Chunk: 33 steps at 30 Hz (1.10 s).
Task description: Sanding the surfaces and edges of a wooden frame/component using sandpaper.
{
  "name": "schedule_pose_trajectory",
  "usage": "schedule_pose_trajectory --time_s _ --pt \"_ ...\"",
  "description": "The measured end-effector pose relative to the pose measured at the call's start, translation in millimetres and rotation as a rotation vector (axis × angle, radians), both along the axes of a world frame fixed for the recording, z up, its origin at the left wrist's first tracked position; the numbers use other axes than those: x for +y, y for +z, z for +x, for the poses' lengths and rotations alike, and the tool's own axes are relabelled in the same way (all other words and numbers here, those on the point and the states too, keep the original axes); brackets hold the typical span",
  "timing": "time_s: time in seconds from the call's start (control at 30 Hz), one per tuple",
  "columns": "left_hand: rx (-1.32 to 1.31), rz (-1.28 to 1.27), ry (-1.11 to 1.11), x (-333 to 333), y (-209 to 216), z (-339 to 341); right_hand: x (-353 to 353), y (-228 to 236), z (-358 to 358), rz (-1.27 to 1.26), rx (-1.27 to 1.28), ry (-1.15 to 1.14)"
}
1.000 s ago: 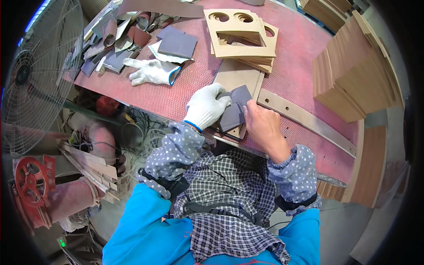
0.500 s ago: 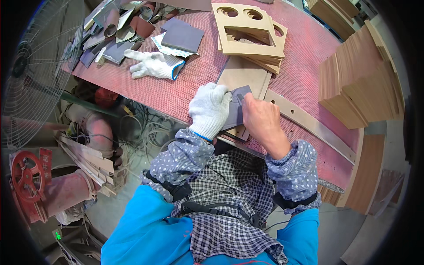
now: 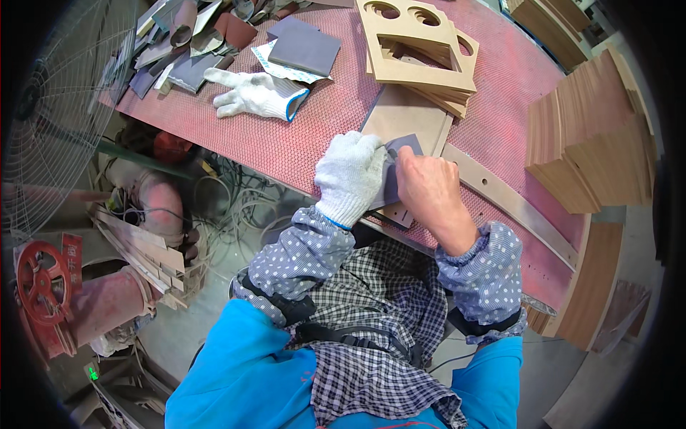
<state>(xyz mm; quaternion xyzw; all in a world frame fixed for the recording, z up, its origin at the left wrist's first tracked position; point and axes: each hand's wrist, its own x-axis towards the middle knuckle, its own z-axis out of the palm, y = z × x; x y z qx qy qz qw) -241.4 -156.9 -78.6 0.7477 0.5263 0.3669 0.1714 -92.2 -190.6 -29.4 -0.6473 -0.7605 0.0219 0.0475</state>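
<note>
Between the gloved left hand [image 3: 350,177] and bare right hand [image 3: 433,193], over a flat board [image 3: 416,118], a grey sheet [image 3: 389,187] seems mid-fold, pinched by the right, left's grip hidden; the next move needs steady edges

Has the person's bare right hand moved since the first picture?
Yes. Judged against the holed strip, the right hand has moved leftward and a little forward, nearer the gloved left hand.

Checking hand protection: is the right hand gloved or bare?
Bare: skin shows on the right hand down to the sleeve. The left hand is gloved; a loose glove lies on the table.
</note>
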Motion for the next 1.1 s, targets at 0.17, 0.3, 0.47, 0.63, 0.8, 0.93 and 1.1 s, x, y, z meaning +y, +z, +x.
schedule_pose_trajectory --time_s 0.17,0.3,0.47,0.63,0.8,0.93,1.1 --pt "0.020 -0.015 0.013 1 -1 2 2 -6 0 0.052 -0.014 0.067" --pt "0.086 0.003 0.037 3 -4 5 2 7 -11 -0.044 -0.039 0.009" --pt "0.140 0.006 0.062 2 -3 7 -10 8 -11 -0.108 -0.032 0.021" --pt "0.141 -0.005 0.067 3 -8 7 -25 7 -3 -0.126 -0.026 0.046" --pt "0.146 0.018 0.071 5 -11 8 -39 10 -2 -0.151 0.017 0.039" --pt "0.166 -0.012 0.077 4 -7 9 -53 8 0 -0.137 0.020 0.025" --pt "0.180 -0.025 0.082 5 -8 9 -63 14 -1 -0.188 -0.018 0.025"
